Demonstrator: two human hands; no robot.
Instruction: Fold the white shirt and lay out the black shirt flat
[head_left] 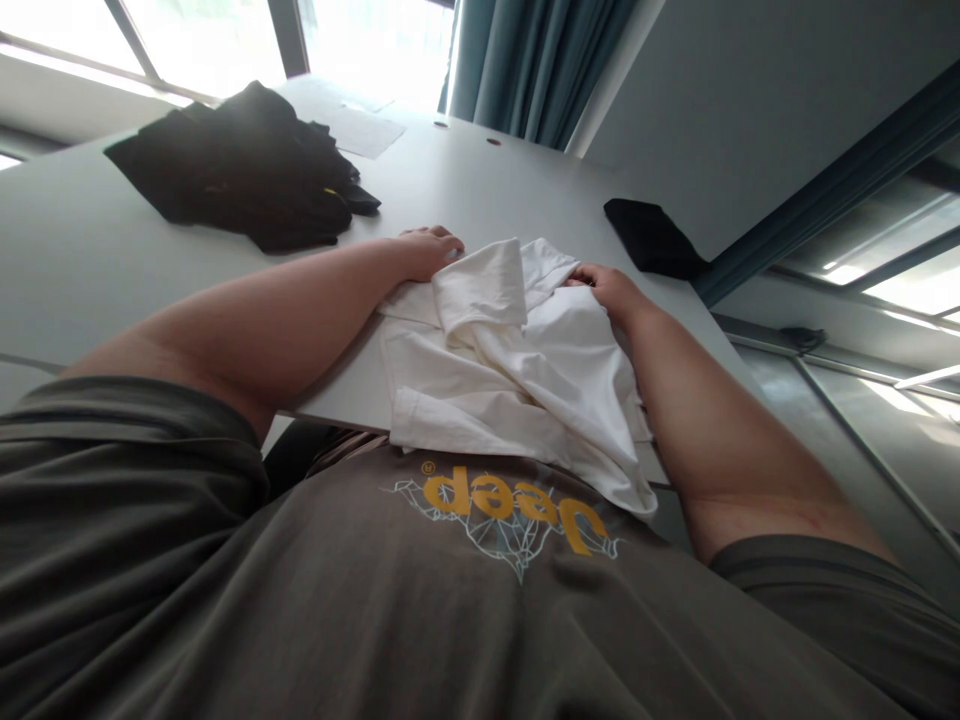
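Note:
A crumpled white garment (517, 370), seemingly a shirt, lies over the table's near edge, with its lower part hanging against my body. Its far part is bunched up in loose folds, and a stitched hem shows at the lower left. At the garment's far left edge is my left hand (433, 250), its fingers bent and the thumb against the cloth. My right hand (604, 287) has its fingers curled into the fabric at the far right edge. Some of the fingertips are hidden by the folds.
A heap of dark clothing (247, 175) sits at the far left of the white table (480, 190). At the right edge lies a folded black cloth (652, 238). A pale sheet (367, 130) is at the back, before a window and a blue curtain (532, 70).

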